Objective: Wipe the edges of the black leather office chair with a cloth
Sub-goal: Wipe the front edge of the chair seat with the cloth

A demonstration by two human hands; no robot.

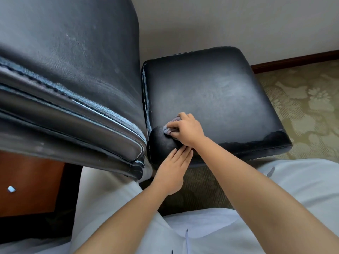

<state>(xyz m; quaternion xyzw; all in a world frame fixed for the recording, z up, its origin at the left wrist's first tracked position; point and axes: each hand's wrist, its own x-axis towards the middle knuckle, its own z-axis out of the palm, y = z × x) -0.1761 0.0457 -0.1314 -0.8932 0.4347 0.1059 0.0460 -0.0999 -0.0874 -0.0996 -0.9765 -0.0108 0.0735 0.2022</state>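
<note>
My right hand (186,132) grips the cloth (169,127) at the seat's (211,92) near-left corner; left hand (172,169) flat, bracing. I'd follow the seam firmly.

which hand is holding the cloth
The right hand grips the grey cloth on the chair seat; the left hand lies flat, holding nothing.

A single head-worn wide-angle view looks steeply down from close above, over both forearms, onto the black leather office chair's seat (211,96).
</note>
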